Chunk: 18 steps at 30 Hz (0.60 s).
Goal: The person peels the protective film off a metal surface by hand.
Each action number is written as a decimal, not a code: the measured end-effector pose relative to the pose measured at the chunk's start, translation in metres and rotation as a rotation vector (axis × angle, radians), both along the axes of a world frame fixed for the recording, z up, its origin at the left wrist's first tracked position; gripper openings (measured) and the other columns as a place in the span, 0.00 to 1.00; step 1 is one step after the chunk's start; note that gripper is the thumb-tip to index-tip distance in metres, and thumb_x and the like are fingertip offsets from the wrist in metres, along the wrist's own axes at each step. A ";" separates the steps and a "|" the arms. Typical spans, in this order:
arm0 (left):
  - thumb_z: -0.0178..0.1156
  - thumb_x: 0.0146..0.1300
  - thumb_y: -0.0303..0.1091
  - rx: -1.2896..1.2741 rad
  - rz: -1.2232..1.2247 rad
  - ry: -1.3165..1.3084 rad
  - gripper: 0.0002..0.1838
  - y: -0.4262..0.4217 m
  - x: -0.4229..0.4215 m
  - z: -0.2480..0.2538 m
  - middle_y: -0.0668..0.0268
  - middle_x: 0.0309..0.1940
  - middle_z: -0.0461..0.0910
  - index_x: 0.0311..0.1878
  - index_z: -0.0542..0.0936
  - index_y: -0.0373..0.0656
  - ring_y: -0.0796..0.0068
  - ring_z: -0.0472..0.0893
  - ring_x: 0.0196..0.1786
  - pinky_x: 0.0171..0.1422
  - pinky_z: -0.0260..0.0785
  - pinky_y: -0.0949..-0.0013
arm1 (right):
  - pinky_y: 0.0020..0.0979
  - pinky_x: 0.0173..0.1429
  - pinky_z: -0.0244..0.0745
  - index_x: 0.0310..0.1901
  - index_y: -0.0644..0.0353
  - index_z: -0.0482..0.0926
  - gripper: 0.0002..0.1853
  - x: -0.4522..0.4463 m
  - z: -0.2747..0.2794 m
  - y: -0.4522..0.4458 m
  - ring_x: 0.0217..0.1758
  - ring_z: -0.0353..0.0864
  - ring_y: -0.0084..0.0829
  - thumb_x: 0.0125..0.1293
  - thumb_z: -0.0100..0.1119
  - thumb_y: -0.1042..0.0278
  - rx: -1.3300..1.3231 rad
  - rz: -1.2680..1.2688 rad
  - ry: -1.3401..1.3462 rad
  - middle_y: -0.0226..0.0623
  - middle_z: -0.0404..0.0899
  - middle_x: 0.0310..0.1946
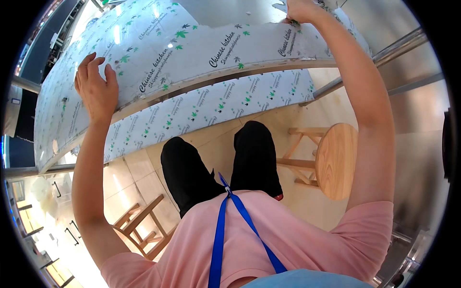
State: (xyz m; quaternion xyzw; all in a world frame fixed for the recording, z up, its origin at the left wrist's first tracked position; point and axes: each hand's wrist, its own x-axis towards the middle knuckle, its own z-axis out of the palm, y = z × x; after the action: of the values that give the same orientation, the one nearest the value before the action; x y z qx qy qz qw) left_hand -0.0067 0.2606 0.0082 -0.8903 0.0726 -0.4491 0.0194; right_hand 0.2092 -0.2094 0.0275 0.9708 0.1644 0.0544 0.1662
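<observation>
A metal table is covered in printed protective film point(201, 48) with green leaves and "Chinese kitchen" lettering. Along its far side the film has a torn edge, with bare metal point(240, 12) showing beyond. My left hand point(97, 89) is over the film at the left, fingers apart and slightly bent, holding nothing. At the top right, my right hand point(301, 10) has its fingers closed at the torn film edge, next to a crumpled film piece point(330, 5). Its fingertips are partly hidden.
A lower shelf point(206, 108) with the same film runs under the tabletop. A round wooden stool point(337, 161) stands on the right and a wooden stool frame point(144, 225) at the lower left. Metal rails point(398, 47) are at the right. My knees are below the table edge.
</observation>
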 end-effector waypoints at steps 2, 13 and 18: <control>0.59 0.63 0.31 -0.006 -0.011 0.011 0.10 0.001 0.000 0.001 0.59 0.57 0.75 0.47 0.78 0.42 0.57 0.73 0.59 0.64 0.61 0.53 | 0.41 0.41 0.78 0.30 0.66 0.85 0.16 0.006 -0.005 -0.003 0.35 0.83 0.48 0.46 0.71 0.59 -0.067 0.059 -0.015 0.53 0.83 0.30; 0.59 0.62 0.31 -0.030 -0.022 0.022 0.07 0.006 0.004 -0.002 0.64 0.55 0.77 0.43 0.79 0.44 0.62 0.76 0.55 0.65 0.60 0.54 | 0.41 0.35 0.79 0.30 0.66 0.85 0.09 0.015 0.024 0.014 0.28 0.83 0.42 0.49 0.66 0.69 -0.797 0.478 0.341 0.49 0.84 0.27; 0.58 0.62 0.31 -0.018 -0.024 0.015 0.07 0.008 0.005 -0.001 0.64 0.54 0.78 0.42 0.80 0.44 0.62 0.77 0.54 0.64 0.62 0.55 | 0.34 0.25 0.78 0.28 0.68 0.83 0.09 -0.014 0.032 0.042 0.25 0.82 0.34 0.54 0.67 0.70 0.183 -0.371 0.406 0.43 0.83 0.25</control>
State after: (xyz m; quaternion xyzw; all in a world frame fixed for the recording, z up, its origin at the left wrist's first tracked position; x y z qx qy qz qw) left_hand -0.0020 0.2682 0.0069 -0.8929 0.0794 -0.4431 0.0055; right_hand 0.1953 -0.1670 0.0599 0.9862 0.0085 -0.1580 0.0486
